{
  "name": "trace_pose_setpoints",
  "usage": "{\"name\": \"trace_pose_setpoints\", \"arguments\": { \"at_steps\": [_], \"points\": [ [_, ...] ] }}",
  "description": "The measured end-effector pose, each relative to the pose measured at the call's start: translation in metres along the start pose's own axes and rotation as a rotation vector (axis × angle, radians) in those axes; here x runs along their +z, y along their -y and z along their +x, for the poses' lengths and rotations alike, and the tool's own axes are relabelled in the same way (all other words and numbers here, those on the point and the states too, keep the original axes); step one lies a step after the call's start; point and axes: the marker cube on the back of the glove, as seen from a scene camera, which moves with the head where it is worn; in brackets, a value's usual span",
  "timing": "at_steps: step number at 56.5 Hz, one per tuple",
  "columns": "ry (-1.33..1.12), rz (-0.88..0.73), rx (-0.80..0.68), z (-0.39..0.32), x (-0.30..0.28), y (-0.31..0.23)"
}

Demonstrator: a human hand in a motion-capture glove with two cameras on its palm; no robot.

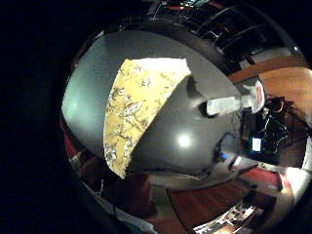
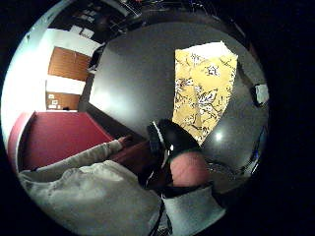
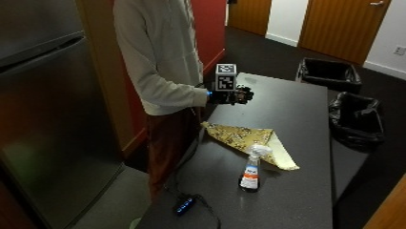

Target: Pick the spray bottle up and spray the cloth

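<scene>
A yellow patterned cloth [image 3: 247, 140] lies folded into a triangle on the dark table [image 3: 298, 105]. The white spray bottle [image 3: 252, 169] stands upright beside the cloth's near corner, untouched. My gloved right hand [image 3: 231, 95] hovers above the table's edge, beyond the cloth and well away from the bottle; its fingers hang loosely curled and hold nothing. Both palm views look down on the cloth [image 1: 136, 107] [image 2: 204, 93], with the bottle [image 1: 234, 102] [image 2: 261, 93] standing past it.
A small black device with a blue light [image 3: 184, 205] and its cable lie near the table's front corner. Two black bins [image 3: 329, 74] [image 3: 355, 119] stand on the floor along the table's far side. A steel fridge [image 3: 44, 119] stands behind the person.
</scene>
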Motion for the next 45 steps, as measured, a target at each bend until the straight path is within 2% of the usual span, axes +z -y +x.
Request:
{"name": "trace_pose_setpoints", "arguments": {
  "at_steps": [15,45],
  "points": [
    [0.027,0.119,0.107,0.024,-0.002,-0.022],
    [0.073,0.136,0.343,0.108,-0.008,-0.06]
  ]
}}
